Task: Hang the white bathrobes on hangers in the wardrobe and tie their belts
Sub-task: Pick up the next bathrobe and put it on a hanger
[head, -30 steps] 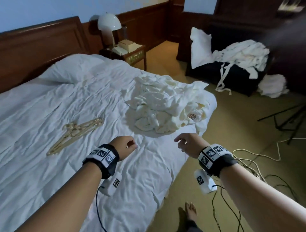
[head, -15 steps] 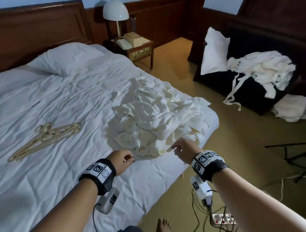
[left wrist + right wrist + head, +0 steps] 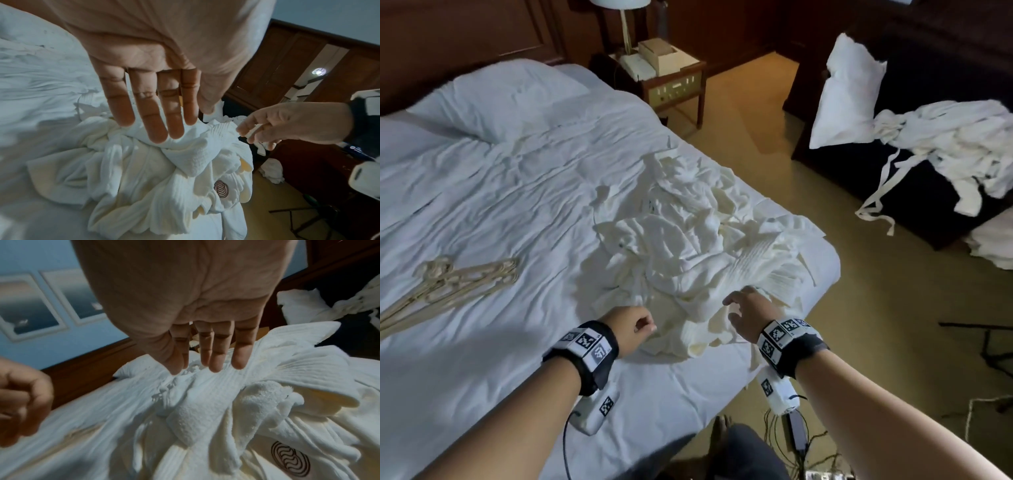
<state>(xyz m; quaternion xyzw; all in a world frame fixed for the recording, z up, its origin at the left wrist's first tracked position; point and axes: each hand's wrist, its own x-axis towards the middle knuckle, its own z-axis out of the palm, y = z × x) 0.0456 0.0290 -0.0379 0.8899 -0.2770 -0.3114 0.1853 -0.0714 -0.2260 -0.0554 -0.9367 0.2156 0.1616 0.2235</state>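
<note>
While the crumpled white bathrobes (image 3: 688,246) lie heaped on the bed (image 3: 482,192) near its foot corner, both hands hover just over the pile with nothing held, the left hand (image 3: 144,91) flat-fingered, the right hand (image 3: 748,313) loosely spread.

no readable text, only a round wavy-line emblem (image 3: 290,458) on the bathrobe (image 3: 205,418)

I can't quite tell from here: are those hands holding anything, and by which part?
Nothing is gripped. The right hand just reaches a ribbed fold of the crumpled white bathrobe; the left hand is empty.
</note>
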